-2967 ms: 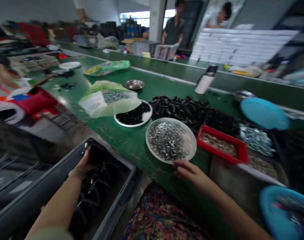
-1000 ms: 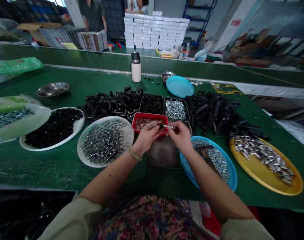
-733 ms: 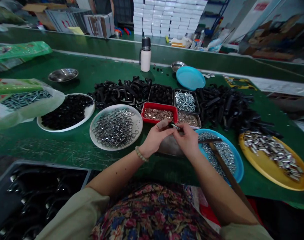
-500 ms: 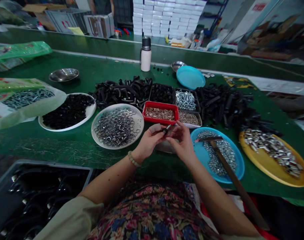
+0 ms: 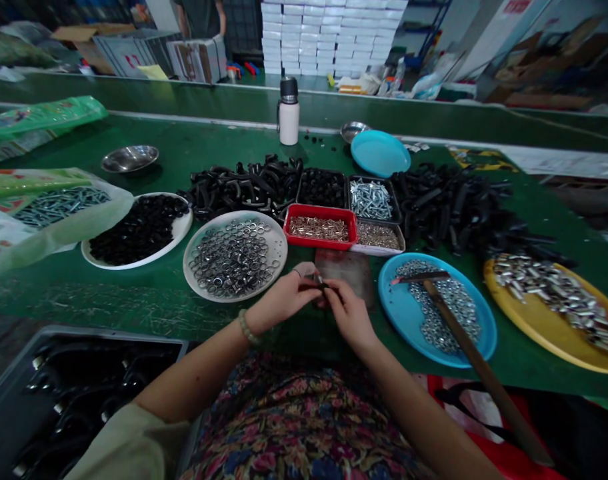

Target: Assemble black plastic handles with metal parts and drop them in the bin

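Note:
My left hand (image 5: 287, 297), with a pale wrap on a finger, is closed in a pinch in front of me. Its fingertips meet those of my right hand (image 5: 348, 310), also pinched, on a small dark part with a shiny metal end (image 5: 323, 285). Fingers cover most of this part, so its exact kind is unclear. Just behind both hands lies a flat grey metal plate (image 5: 351, 270) on the green table. A white dish (image 5: 277, 241) of metal rings (image 5: 234, 260) stands left of my hands. Beyond them, a red tray (image 5: 353, 235) holds small copper-coloured pins.
A hammer (image 5: 467, 347) rests across a blue dish (image 5: 401, 313) of small metal nuts at right. Farther right stands a yellow tray (image 5: 524, 327) of metal sleeves. Black curved parts (image 5: 249, 187) lie heaped behind. A grey crate (image 5: 134, 333) sits lower left. A person (image 5: 201, 19) stands far back.
Both hands have come down toward me, away from the red tray, with the small dark part between them. More of the grey metal plate now shows.

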Available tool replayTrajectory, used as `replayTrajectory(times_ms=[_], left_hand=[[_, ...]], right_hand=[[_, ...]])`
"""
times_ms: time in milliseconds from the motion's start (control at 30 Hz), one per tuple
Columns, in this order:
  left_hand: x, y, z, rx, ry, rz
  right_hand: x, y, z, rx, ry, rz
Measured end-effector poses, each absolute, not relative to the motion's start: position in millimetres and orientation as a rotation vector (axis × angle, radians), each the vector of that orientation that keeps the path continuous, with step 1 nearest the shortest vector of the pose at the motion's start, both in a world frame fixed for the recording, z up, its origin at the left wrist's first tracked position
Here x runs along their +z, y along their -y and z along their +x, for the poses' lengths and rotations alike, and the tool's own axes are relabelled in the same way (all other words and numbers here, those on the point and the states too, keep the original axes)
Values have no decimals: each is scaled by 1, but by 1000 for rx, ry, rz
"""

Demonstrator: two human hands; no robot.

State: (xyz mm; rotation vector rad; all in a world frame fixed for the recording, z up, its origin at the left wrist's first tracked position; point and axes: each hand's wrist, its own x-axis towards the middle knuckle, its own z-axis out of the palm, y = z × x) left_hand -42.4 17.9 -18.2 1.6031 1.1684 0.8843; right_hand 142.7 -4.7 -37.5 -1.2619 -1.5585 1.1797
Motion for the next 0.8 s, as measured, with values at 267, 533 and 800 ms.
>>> replayTrajectory(times_ms=[267,533,800], left_hand=[[-11,-129,-132,465,-2142,2051],[3,-77,-76,724,-1492,1613],[11,-35,45,552,-966,1310]], right_hand=[[-45,6,152,1450,1234,-1068],[-25,20,181,990,1978,-920],[-22,23,232,783,1924,-991]])
